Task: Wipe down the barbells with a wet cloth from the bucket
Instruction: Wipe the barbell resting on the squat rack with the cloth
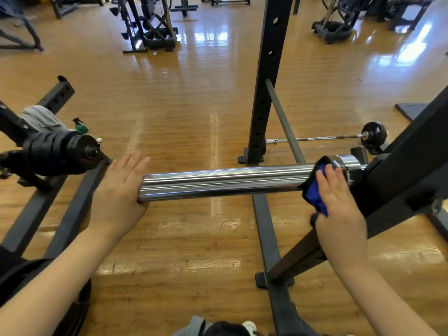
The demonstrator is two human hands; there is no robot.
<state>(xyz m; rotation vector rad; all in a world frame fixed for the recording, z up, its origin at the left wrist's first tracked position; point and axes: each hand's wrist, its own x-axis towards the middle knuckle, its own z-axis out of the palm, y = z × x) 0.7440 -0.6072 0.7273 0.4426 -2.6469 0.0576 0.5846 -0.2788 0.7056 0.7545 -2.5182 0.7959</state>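
Your chrome barbell sleeve [225,181] lies level across the rack, shiny; the blue cloth [315,190] wraps its right end by the collar.

cloth [312,192] blue | barbell sleeve [223,181] shiny chrome | rack [266,81] black | floor [181,105] amber wood-grain

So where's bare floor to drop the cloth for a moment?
Bare wood floor lies under the chrome sleeve, between the left frame rails and the rack's base rail. Right of it is crowded: slanted rack beams around the right hand and blue cloth.
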